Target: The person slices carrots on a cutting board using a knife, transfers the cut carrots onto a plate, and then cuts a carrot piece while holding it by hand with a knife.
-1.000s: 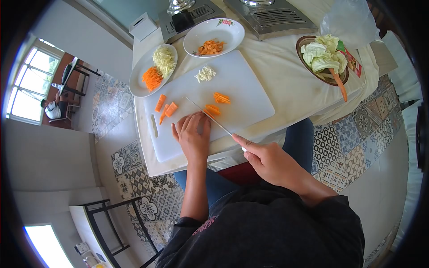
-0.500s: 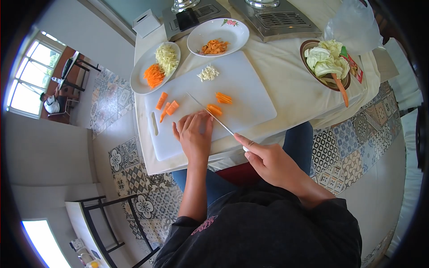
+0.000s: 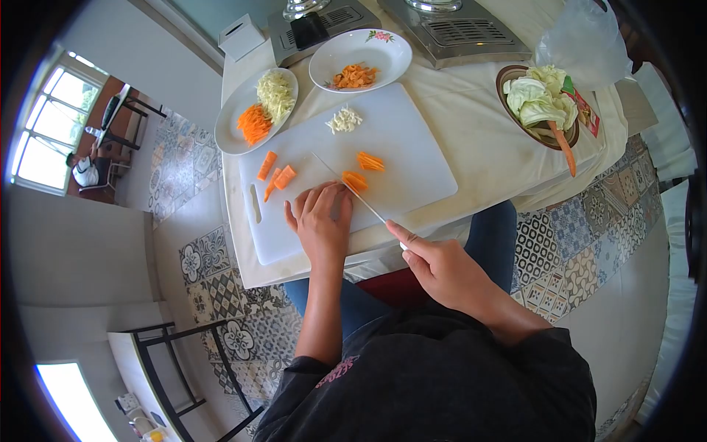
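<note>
My left hand (image 3: 322,225) is closed with its fingers bent down on the white cutting board (image 3: 412,162), pressing a carrot piece mostly hidden under the fingertips. In my right hand (image 3: 442,269) is a knife (image 3: 374,211), index finger stretched along the top of its blade. The blade slants across the board right beside my left fingertips. Thin carrot slices (image 3: 355,181) lie against its right side, and a second group of carrot strips (image 3: 370,161) sits just beyond. Left of the blade are several carrot chunks (image 3: 284,177). Finely chopped white bits (image 3: 344,120) form a small pile near the board's far edge.
An oval plate (image 3: 230,140) holds shredded carrot and cabbage. Behind the board stands a flowered plate (image 3: 398,66) with orange shreds. Two metal stoves (image 3: 471,37) are at the back. At right, a brown bowl (image 3: 503,77) holds cabbage and a carrot, near a plastic bag (image 3: 582,44).
The knife blade has shifted very slightly at the carrot slices, its tip a little to the right. Both hands stay in nearly the same places.
</note>
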Demonstrator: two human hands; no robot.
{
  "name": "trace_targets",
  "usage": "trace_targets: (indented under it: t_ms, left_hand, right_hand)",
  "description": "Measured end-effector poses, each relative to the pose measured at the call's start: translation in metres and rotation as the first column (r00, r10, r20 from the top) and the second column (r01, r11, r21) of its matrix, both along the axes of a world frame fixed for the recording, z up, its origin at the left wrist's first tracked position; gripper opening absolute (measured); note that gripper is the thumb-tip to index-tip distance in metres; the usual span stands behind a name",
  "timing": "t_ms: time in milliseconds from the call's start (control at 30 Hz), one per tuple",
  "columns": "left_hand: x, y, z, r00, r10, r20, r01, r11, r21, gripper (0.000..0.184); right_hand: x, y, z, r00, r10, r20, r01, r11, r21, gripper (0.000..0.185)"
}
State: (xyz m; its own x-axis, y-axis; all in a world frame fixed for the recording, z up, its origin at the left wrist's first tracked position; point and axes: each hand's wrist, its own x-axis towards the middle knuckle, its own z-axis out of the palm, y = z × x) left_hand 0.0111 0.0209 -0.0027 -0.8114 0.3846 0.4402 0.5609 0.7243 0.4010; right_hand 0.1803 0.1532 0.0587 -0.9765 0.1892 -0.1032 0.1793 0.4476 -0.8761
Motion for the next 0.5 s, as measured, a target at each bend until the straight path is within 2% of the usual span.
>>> trace_targets:
  t_ms: [100, 200, 300, 400, 500]
  left_hand:
    - [-0.0003, -0.0021, -0.0007, 0.998, 0.001, 0.064, -0.003, 1.000, 0.026, 0.024]
    - [-0.0039, -0.0046, -0.0035, 0.994, -0.086, 0.061, 0.065, 0.955, 0.289, 0.040]
    - [0.0010, -0.0018, 0.0012, 0.994, -0.109, -0.005, 0.109, 0.994, 0.005, 0.053]
    - [0.0002, -0.0029, 0.0038, 0.992, -0.109, 0.066, 0.118, 0.979, -0.165, 0.056]
    - [-0.0007, -0.0035, 0.0055, 0.992, -0.102, 0.080, 0.117, 0.969, -0.217, 0.056]
  right_hand:
    - [-0.0004, -0.0009, 0.0018, 1.000, -0.005, 0.011, 0.005, 1.000, 0.008, 0.048]
    - [-0.0005, -0.0008, 0.0023, 1.000, -0.003, 0.006, 0.003, 1.000, 0.017, 0.048]
    - [-0.0009, -0.0016, 0.0031, 1.000, -0.002, 0.019, 0.001, 0.999, 0.034, 0.048]
    - [-0.0002, -0.0043, -0.0003, 1.000, -0.008, 0.009, 0.008, 1.000, 0.014, 0.048]
    - [-0.0008, -0.0057, 0.0011, 0.999, -0.011, 0.048, 0.009, 0.999, 0.036, 0.048]
